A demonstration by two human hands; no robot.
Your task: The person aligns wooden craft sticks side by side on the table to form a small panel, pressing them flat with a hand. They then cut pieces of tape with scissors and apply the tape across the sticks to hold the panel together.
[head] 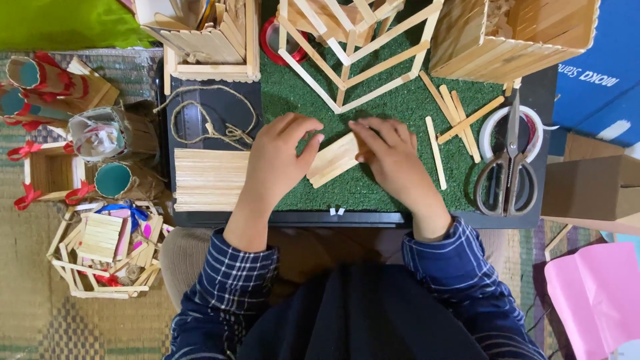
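Both hands [333, 157] — stick panel [335, 159]

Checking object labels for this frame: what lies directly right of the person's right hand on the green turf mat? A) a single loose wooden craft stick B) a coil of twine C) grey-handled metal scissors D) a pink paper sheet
A: a single loose wooden craft stick lies on the green turf mat just beside the right hand; the grey-handled metal scissors sit farther right.
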